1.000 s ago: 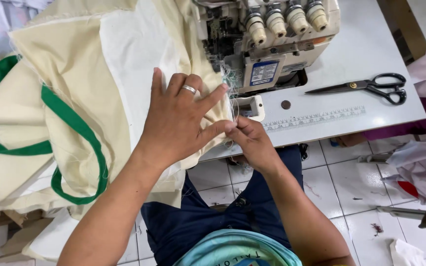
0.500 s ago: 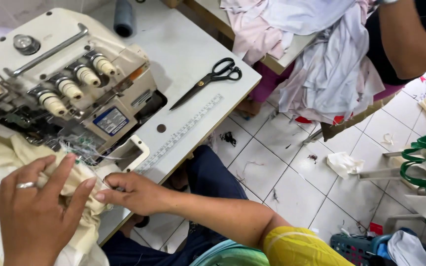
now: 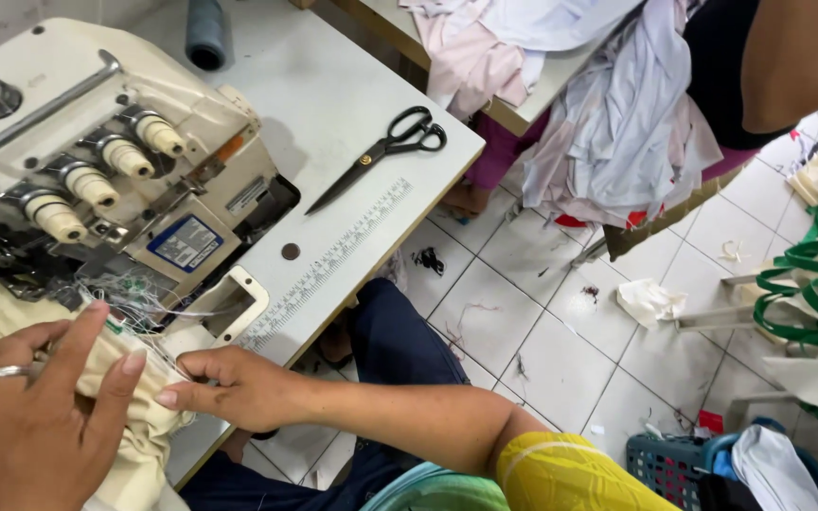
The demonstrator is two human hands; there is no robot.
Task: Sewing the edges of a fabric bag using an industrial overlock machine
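Down at the near left, the cream fabric lies bunched under both hands, just in front of the overlock sewing machine. On the machine's front sit a blue rectangular label and a smaller pale tag to its right. A printed ruler strip runs along the white table, near the black scissors. The left hand, ring on one finger, presses spread fingers onto the cloth. The right hand pinches its edge with fingers together.
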